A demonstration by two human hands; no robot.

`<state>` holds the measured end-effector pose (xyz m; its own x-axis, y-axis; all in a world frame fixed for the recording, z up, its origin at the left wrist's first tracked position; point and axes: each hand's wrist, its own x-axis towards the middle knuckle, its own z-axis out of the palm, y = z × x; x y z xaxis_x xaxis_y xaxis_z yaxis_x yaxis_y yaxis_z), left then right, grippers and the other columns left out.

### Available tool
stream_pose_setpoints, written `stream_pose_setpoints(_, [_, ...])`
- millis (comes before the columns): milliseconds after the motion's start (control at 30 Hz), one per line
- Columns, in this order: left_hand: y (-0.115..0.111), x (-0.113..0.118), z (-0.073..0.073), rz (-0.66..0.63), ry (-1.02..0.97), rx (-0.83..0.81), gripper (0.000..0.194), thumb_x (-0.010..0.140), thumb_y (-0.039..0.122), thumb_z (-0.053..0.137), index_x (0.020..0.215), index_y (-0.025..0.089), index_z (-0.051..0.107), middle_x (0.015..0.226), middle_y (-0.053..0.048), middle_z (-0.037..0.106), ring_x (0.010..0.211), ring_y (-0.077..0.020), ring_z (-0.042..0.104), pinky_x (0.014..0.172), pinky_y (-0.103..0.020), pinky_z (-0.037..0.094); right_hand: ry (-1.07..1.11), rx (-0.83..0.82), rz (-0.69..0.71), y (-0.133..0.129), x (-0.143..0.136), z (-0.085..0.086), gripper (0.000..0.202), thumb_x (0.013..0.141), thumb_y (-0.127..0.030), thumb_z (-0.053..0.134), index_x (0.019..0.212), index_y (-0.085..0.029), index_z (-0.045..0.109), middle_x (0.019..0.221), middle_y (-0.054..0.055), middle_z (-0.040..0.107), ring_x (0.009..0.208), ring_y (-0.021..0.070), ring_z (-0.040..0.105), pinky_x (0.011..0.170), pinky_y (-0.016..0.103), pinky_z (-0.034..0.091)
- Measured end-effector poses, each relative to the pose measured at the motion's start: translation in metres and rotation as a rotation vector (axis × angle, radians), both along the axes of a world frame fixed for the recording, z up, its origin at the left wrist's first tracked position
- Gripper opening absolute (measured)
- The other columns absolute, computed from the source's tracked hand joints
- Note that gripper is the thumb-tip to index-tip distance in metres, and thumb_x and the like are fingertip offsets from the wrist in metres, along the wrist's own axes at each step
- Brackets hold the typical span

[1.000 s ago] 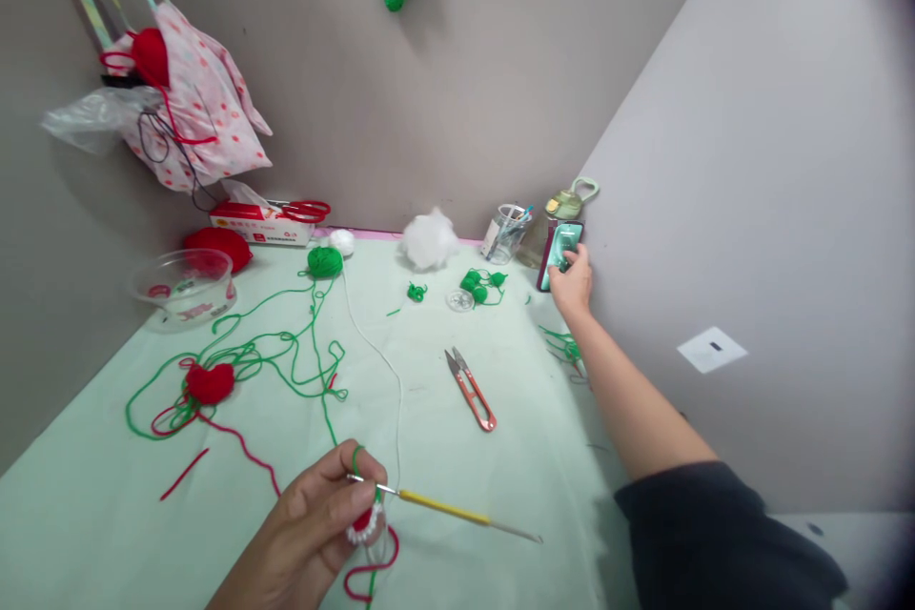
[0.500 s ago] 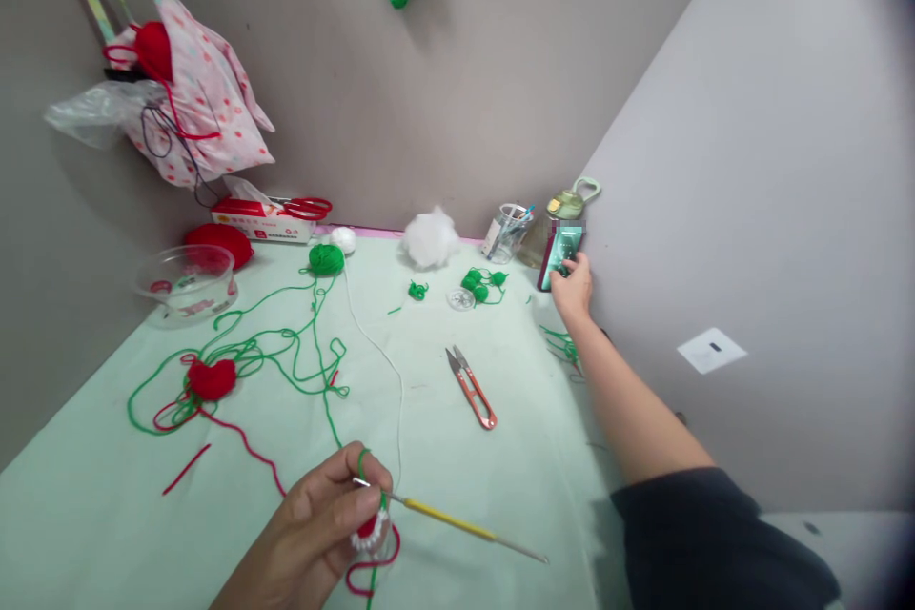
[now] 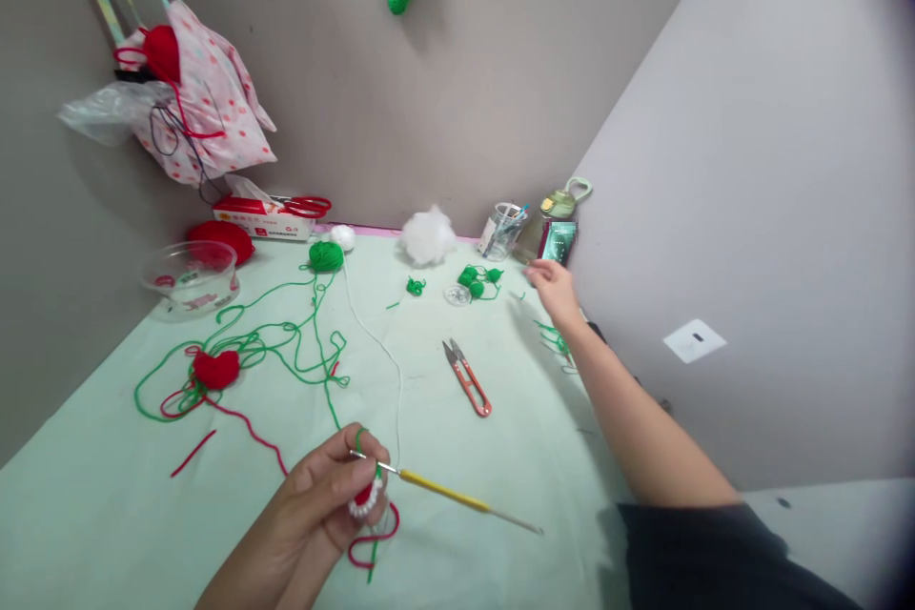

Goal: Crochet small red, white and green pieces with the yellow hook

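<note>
Crochet hook (image 3: 443, 489): is projecting from the left hand (image 3: 315, 505), low in the head view and above the pale green cloth (image 3: 521, 457); its yellow grip is showing between two metal ends.

Hook axis: is running crosswise, sloping from the left fingertips toward the person's right and slightly back toward the body; the free end is pointing right.

Left hand: is pinching the hook near its left end, together with a red crochet piece (image 3: 364, 498) edged in white; green yarn is looping over one finger.

Right hand (image 3: 556, 291): is reaching out in front of the lower part of a smartphone (image 3: 556, 246); its fingers are bending inward and nothing is visibly being held. Contact with the phone and degree of closure cannot be told.

Hook to hands: is lying back toward the person and somewhat left of the right hand, well apart from it; the left hand is nearer, touching it.

Thread snips (image 3: 468, 379): are lying flat beyond the hook, blades pointing away from the person, left of a straight line from the hook's free end to the right hand.
</note>
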<state>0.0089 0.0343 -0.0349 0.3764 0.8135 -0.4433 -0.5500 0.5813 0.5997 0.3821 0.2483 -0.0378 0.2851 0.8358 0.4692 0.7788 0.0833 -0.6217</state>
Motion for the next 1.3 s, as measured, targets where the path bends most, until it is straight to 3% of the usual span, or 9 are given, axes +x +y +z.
stream_pose_setpoints(67, [-0.002,-0.001,0.006,0.024,-0.005,0.011,0.025,0.075,0.034,0.092,0.083,0.018,0.075,0.083,0.0,0.055,0.066,-0.0092,0.045,0.062,-0.021,0.047,0.022,-0.124,0.235,-0.037,-0.037,0.012,0.026,0.102,-0.032,0.059,0.106,-0.013,0.076,0.083,0.007,0.079,0.079,0.0192,0.076,0.08,0.036,0.064])
stream_pose_setpoints(133, [-0.004,-0.002,0.012,0.046,-0.016,0.017,0.022,0.076,0.031,0.091,0.084,0.018,0.076,0.086,0.0,0.056,0.068,-0.0098,0.046,0.062,-0.022,0.049,0.027,-0.213,0.429,-0.086,-0.075,0.024,0.021,0.098,-0.033,0.064,0.101,-0.019,0.08,0.078,0.003,0.079,0.074,0.0175,0.076,0.076,0.032,0.064])
stream_pose_setpoints(267, [-0.01,-0.002,0.022,0.053,-0.033,0.05,0.02,0.077,0.029,0.09,0.084,0.019,0.074,0.085,0.001,0.056,0.07,-0.0107,0.048,0.066,-0.023,0.05,0.071,-0.229,0.932,-0.188,-0.133,0.044,0.043,0.097,-0.029,0.07,0.139,-0.028,0.065,0.102,0.005,0.078,0.082,0.0165,0.072,0.078,0.032,0.062])
stream_pose_setpoints(367, [-0.018,0.001,0.025,-0.025,-0.034,0.111,0.019,0.083,0.034,0.086,0.087,0.019,0.073,0.078,0.002,0.054,0.069,-0.0109,0.049,0.066,-0.022,0.047,0.227,-0.126,0.967,-0.24,-0.154,0.044,0.058,0.095,-0.025,0.073,0.149,-0.038,0.055,0.106,0.004,0.075,0.089,0.0179,0.07,0.085,0.035,0.061])
stream_pose_setpoints(433, [-0.025,0.005,0.027,-0.063,-0.029,0.152,0.019,0.084,0.034,0.084,0.087,0.019,0.073,0.078,0.002,0.054,0.07,-0.0109,0.049,0.067,-0.022,0.046,0.38,-0.062,0.91,-0.261,-0.164,0.036,0.042,0.099,-0.031,0.067,0.141,-0.037,0.063,0.106,0.006,0.074,0.089,0.0203,0.07,0.083,0.038,0.061])
stream_pose_setpoints(600, [-0.044,0.014,0.034,-0.071,-0.016,0.263,0.015,0.085,0.03,0.082,0.085,0.018,0.073,0.081,0.0,0.059,0.077,-0.0126,0.052,0.071,-0.023,0.045,0.696,0.076,0.69,-0.285,-0.185,0.014,0.021,0.101,-0.034,0.063,0.116,-0.032,0.078,0.095,0.006,0.072,0.08,0.0203,0.069,0.073,0.037,0.059])
stream_pose_setpoints(767, [-0.056,0.02,0.04,-0.036,0.069,0.361,0.014,0.084,0.031,0.082,0.082,0.02,0.074,0.073,0.002,0.058,0.073,-0.0131,0.05,0.072,-0.025,0.043,0.885,0.155,0.617,-0.292,-0.204,0.004,0.015,0.096,-0.032,0.072,0.108,-0.033,0.08,0.089,0.002,0.07,0.071,0.0159,0.067,0.066,0.032,0.056])
stream_pose_setpoints(1067, [-0.052,0.032,0.03,0.052,0.173,0.415,0.028,0.084,0.033,0.084,0.109,0.023,0.079,0.081,0.001,0.062,0.076,-0.0136,0.056,0.076,-0.027,0.044,0.849,0.206,0.564,-0.29,-0.205,0.001,0.017,0.099,-0.03,0.067,0.107,-0.035,0.081,0.088,0.002,0.067,0.077,0.0173,0.063,0.071,0.034,0.054])
stream_pose_setpoints(1300, [-0.051,0.039,0.02,0.007,0.163,0.397,0.024,0.082,0.033,0.086,0.103,0.024,0.081,0.08,0.001,0.066,0.081,-0.0154,0.061,0.083,-0.028,0.048,0.835,0.181,0.479,-0.289,-0.197,0.003,0.008,0.086,-0.026,0.082,0.091,-0.031,0.081,0.083,0.002,0.07,0.073,0.0178,0.067,0.063,0.03,0.057])
